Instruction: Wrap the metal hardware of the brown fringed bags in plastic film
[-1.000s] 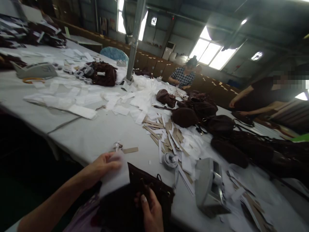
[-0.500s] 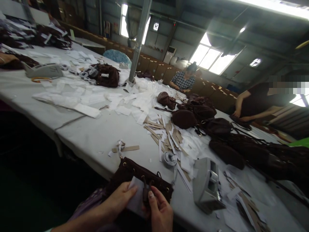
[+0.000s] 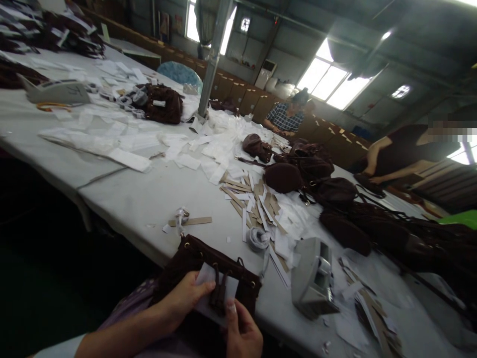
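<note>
A dark brown handbag (image 3: 175, 271) with brass eyelets rests at the table's near edge, partly over my lap. Across its front lies a white sheet of paper (image 3: 231, 286), passing behind the brown drawstring ends (image 3: 218, 293). My left hand (image 3: 188, 297) pinches the left part of this paper between thumb and fingers. At the paper's right end, my right hand (image 3: 244, 328) is closed, thumb against fingers, gripping its lower edge. The bag's lower part is hidden by my hands and shadow.
A grey tape dispenser (image 3: 313, 278) stands to the right, beside a wrapped ring-shaped bundle (image 3: 258, 239). Cardboard strips (image 3: 257, 204) lie scattered beyond. Brown bags (image 3: 346, 231) line the right side. A metal post (image 3: 214, 59) rises mid-table. Two people work across the table.
The paper now shows on both sides of the drawstring ends. My right hand has moved from the drawstring ends to the paper's right end. The view has shifted slightly.
</note>
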The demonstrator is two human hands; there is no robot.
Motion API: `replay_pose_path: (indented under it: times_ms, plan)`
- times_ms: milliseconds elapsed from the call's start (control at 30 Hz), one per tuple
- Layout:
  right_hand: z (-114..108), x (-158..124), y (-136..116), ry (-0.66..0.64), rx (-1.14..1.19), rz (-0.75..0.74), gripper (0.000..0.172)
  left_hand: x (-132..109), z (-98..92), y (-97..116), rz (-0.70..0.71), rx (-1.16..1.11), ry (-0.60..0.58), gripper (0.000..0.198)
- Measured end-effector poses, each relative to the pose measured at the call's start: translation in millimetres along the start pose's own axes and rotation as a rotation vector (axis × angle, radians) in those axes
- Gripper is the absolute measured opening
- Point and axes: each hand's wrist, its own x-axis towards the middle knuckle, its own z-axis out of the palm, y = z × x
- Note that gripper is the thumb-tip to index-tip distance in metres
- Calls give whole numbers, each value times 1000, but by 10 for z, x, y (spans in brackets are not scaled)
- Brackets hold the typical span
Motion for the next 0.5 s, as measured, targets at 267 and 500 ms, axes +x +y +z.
replay_pose_path:
  times_ms: [267,500]
  plan:
    - [13,28,-48,83,-225,-86,47,-41,128,70,87,101,-63,44]
    - [29,-49,31,179,-292,-213,40,16,44,-29,209,332,-49,30]
